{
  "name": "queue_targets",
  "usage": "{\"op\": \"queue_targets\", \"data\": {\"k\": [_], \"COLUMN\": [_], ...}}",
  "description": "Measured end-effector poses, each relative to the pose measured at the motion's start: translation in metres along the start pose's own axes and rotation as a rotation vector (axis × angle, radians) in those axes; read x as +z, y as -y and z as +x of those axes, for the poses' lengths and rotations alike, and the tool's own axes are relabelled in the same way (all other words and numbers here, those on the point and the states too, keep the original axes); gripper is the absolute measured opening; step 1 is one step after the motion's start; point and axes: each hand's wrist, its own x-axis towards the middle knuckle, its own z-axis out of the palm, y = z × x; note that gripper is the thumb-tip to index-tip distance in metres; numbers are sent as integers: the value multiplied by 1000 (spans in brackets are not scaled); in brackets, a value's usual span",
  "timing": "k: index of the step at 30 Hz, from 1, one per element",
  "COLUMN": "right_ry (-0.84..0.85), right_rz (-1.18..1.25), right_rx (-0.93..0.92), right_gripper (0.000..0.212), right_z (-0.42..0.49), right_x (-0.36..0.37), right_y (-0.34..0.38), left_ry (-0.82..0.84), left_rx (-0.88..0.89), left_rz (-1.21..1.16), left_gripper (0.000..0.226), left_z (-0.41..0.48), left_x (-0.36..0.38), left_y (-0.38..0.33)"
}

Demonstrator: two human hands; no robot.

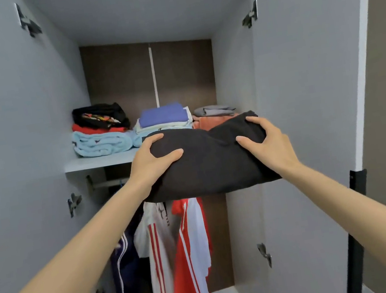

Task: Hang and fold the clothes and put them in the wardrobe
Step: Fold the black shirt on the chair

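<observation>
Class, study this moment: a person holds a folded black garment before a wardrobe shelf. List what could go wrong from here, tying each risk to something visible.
1. The folded black garment dips between the left hand and right hand, gripped only at its ends, so it may unfold.
2. The shelf already holds stacks; pushing it in could topple the blue-topped pile or rumple the orange towel.
3. If dropped, it could land on the hanging red-and-white jerseys.

So the folded garment (210,166) sits out in front of the shelf (97,161) edge, left hand (154,163) on its 9 o'clock end, right hand (265,144) on its 3 o'clock end. Behind it on the shelf there's a row: first pile (100,133) at 10 o'clock, middle pile (162,120) at 12, last pile (214,114) at 1. Hanging clothes (178,251) are below the shelf at 6.
</observation>
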Motion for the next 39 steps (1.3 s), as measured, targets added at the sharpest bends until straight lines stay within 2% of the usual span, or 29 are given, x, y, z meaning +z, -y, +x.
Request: {"op": "queue_targets", "data": {"k": [7,17,23,33,35,37,39], "right_ry": [25,-67,-113,-120,-99,-38,-5], "right_rz": [7,-75,-77,-89,-158,-285,-514], "right_rx": [-79,-162,-105,-17,0,19,33], "right_gripper": [52,51,50,44,42,42,46], "right_z": [102,254,343,439,446,446,446], "right_x": [50,157,225,325,339,351,356], "right_y": [7,7,-3,-42,-55,-68,-74], "left_ry": [-60,-100,-107,-140,-50,58,23], "left_rx": [21,78,115,-28,-86,-146,-122], "left_rz": [13,-5,104,132,219,453,766], "left_gripper": [60,60,55,50,54,56,54], "left_z": [102,291,413,536,540,537,533], "left_x": [-4,-18,-15,-1,1,3,2], "left_y": [2,51,84,153,171,184,183]}}
